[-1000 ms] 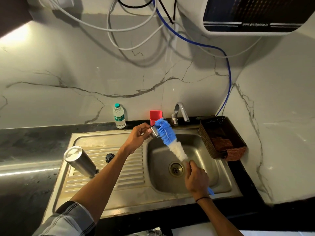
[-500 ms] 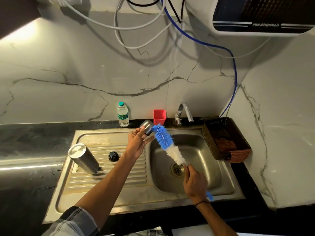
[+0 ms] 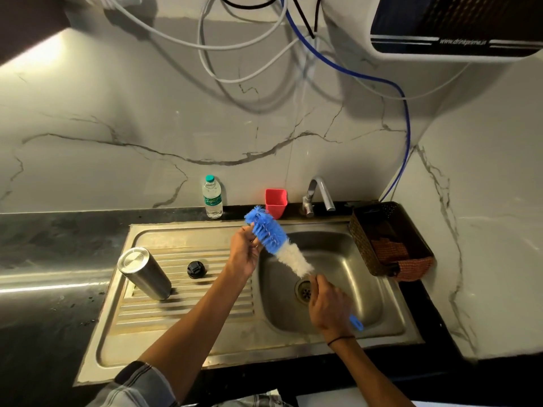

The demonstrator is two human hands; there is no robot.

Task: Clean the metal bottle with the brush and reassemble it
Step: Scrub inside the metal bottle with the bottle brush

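Your right hand [image 3: 330, 309] had a closed grip on the brush [image 3: 279, 243] handle, over the sink [image 3: 382, 312] bowl near the drain [image 3: 304, 292]. The blue handle end stuck out past your wrist. The brush ran up and left from there, white fluff then blue bristles, with the tip up near the red cup [image 3: 276, 201] behind the sink.

Your left hand [image 3: 244, 251] was at the blue bristles, fingers curled. If it held a small part, the bristles hid it. I couldn't tell whether that grip was on anything or just against the brush.

The bottle [image 3: 145, 273] stood upside down on the sink's drainboard, left of the bowl, base up, nothing touching it. The black cap [image 3: 194, 269] sat on the drainboard just right of the bottle, apart from it.

My read: you were on small-part scrubbing, and the bottle body was not reassembled.

To do this step well:
- Work over the bowl, not the drainboard, so drips and any dropped part land in the bowl.
- Use short twisting strokes with the blue bristles. The fluff won't scour threads.
- Pinch the part at its rim, so the bristles reach inside.
- Watch the drain, a small part could catch there.
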